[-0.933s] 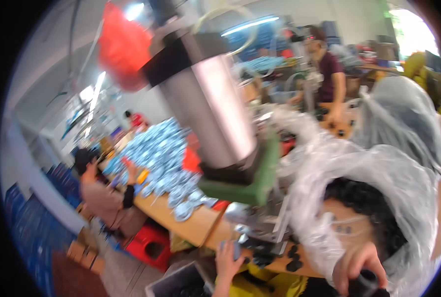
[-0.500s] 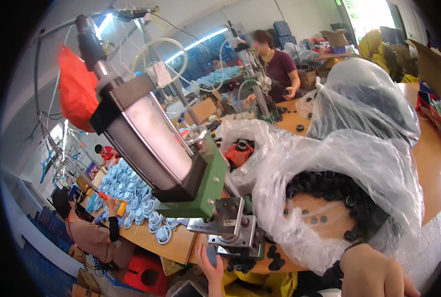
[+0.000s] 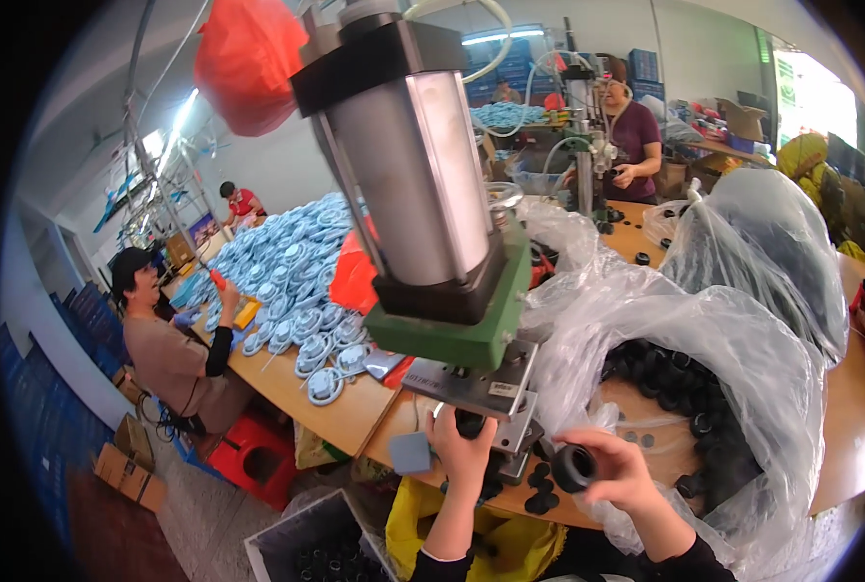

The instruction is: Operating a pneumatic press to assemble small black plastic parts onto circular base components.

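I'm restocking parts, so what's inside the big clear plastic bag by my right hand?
The clear plastic bag holds black rubber rings piled along its inner edge on a bare brown bottom. The crinkled plastic hides how many lie deeper.

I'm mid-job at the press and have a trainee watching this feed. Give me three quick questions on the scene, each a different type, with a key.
1. True or false: the right hand holds a black ring-shaped part in its fingertips.
2. Multiple choice: the left hand is up against a black part A) inside the clear plastic bag, B) under the metal plate of the press, C) on the pile of blue-and-white parts.
3. Fill in: loose black parts lie on the wooden ____ between the two hands.

Key: 1 true. 2 B. 3 table.
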